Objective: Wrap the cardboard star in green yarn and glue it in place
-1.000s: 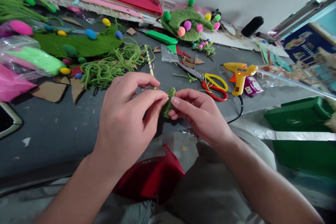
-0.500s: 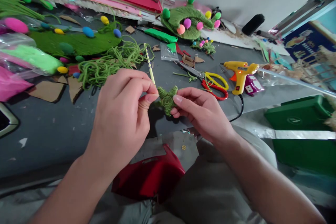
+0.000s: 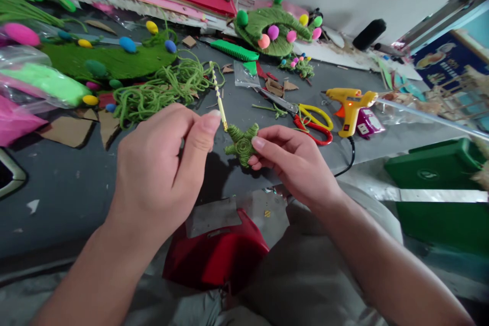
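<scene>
A small star wound in green yarn (image 3: pixel 243 145) is pinched at its right side by the thumb and fingers of my right hand (image 3: pixel 292 160), its coiled centre turned up toward me. Just left of the star, my left hand (image 3: pixel 164 147) is closed, thumb pressed against the curled index finger; whatever lies between them is hidden. A pale yellow pencil (image 3: pixel 219 102) with a spiral pattern lies on the table behind both, its gold end close to the star's upper left point. Behind my left hand sits a loose heap of green yarn (image 3: pixel 164 84).
Scissors with red and yellow handles (image 3: pixel 313 119) lie right of the yarn star, beside a yellow glue gun (image 3: pixel 349 107) with a lit light. A green box cutter (image 3: pixel 235 50) and yarn-wrapped pieces with coloured pompoms (image 3: pixel 267 30) are farther back. Cardboard scraps (image 3: pixel 69 131) lie left.
My left hand has moved left, away from the star, uncovering its left points and the pencil's gold end. My right hand and the star have stayed nearly still.
</scene>
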A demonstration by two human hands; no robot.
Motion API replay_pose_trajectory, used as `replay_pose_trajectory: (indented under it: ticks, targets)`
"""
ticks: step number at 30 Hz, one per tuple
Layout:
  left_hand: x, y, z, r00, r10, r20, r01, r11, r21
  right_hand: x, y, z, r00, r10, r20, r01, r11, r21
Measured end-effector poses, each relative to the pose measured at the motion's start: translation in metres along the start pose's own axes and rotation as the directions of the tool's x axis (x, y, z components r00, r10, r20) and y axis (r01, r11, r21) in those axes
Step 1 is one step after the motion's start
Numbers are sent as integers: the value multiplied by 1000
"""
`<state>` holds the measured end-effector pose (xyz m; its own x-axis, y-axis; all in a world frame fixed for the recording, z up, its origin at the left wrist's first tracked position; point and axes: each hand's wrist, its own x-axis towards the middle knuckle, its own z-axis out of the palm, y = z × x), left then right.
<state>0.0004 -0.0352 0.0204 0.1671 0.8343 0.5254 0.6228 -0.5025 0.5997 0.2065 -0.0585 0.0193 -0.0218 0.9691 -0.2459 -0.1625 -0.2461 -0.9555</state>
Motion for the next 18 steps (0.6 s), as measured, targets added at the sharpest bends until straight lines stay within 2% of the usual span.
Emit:
replay_pose_trajectory:
  ticks: [4,6,9,18]
  targets:
    - [2,-8,1,977,212,37,-211,977,-11,0,0,0,1000,-11,1,11,1000,-2]
    - [2,-10,3,960,268,80,-268,963,-14,0,0,0,1000,-14,3,14,1000,-3]
    - [2,-10,6,953,286,99,-287,958,-8,0,0,1,1000,-10,14,10,1000,-5]
    - [-1,-10,9,955,240,175,-243,970,0,-3,-1,6,1000,-7,29,8,998,-57]
